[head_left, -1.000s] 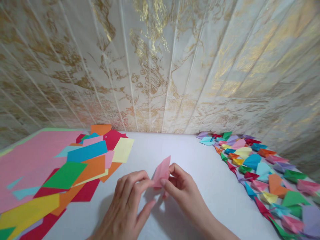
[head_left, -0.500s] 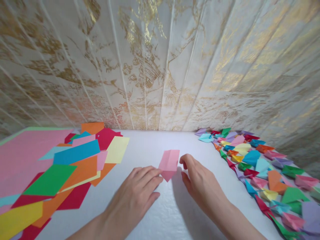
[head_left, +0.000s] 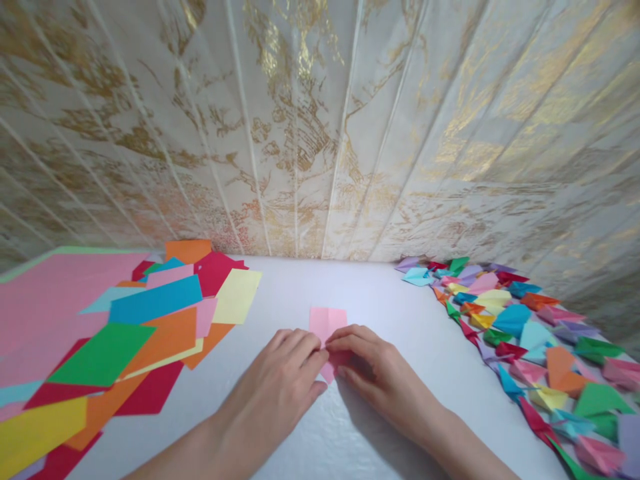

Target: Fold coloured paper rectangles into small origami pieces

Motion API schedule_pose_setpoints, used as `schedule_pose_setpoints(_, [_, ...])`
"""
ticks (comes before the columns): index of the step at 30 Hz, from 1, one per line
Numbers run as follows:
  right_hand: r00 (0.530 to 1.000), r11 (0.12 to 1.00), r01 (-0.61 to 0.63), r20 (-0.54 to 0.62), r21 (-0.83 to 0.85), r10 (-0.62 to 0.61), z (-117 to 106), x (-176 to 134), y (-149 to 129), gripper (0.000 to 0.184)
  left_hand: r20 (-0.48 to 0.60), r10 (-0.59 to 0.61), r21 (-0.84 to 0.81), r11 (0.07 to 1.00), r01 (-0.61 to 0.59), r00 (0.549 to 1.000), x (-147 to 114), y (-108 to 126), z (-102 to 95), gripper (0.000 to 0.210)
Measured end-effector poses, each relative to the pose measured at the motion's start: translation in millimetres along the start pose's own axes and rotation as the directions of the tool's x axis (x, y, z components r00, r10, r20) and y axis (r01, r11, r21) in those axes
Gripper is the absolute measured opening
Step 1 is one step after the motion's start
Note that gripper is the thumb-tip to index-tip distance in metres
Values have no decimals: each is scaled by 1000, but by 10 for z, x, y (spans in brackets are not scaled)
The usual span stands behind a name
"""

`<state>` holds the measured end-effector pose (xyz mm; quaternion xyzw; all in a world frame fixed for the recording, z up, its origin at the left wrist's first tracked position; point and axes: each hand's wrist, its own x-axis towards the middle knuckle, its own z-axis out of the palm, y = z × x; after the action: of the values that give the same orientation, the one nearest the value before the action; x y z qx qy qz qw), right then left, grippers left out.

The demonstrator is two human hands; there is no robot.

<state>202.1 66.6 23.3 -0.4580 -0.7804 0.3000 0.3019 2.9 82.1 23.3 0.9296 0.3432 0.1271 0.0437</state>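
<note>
A small sheet of pink paper (head_left: 327, 320) lies on the white table in the middle, with a centre crease and a pointed near end. My left hand (head_left: 285, 373) is at its left side, fingers bent together and the tips on the paper. From the right, my right hand (head_left: 375, 367) reaches over it, closed, with fingertips at the crease almost meeting those of the left. Both hands' fingers cover the paper's middle, so the fold beneath them is partly hidden. Its tip shows between the hands.
Loose coloured paper rectangles (head_left: 155, 300) overlap on the left, beside a large pink sheet (head_left: 65, 293). Many small folded paper pieces (head_left: 515, 320) spread along the right. A white and gold patterned curtain (head_left: 310, 133) hangs behind the white table (head_left: 280, 287).
My right hand has moved left onto the pink paper, from beside it. The paper has turned straighter and sits slightly lower and further left. My left hand stays at its side.
</note>
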Motion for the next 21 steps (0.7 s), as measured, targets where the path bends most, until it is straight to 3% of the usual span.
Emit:
schedule_pose_setpoints(7, [997, 994, 27, 64, 109, -34, 47, 14, -31, 37, -82, 207, -5, 978, -209, 975, -78, -163, -10, 9])
schedule_pose_setpoints(11, [995, 995, 87, 48, 47, -90, 45, 4, 18, 33, -53, 161, -54, 985, -164, 986, -69, -174, -10, 12])
schedule_pose_setpoints(14, [988, 986, 148, 55, -76, -144, 30, 4, 10, 29, -21, 141, 8, 990, -141, 990, -77, -128, -1, 13])
schedule_pose_setpoints(17, [984, 976, 161, 97, -148, -148, -9, 14, -19, 25, -60, 158, 93, 984, -152, 986, -87, -85, 16, 8])
schedule_pose_setpoints(21, [989, 990, 108, 113, -93, -97, -52, 21, -34, 29, -131, 203, 131, 974, -186, 970, -85, -59, 39, 8])
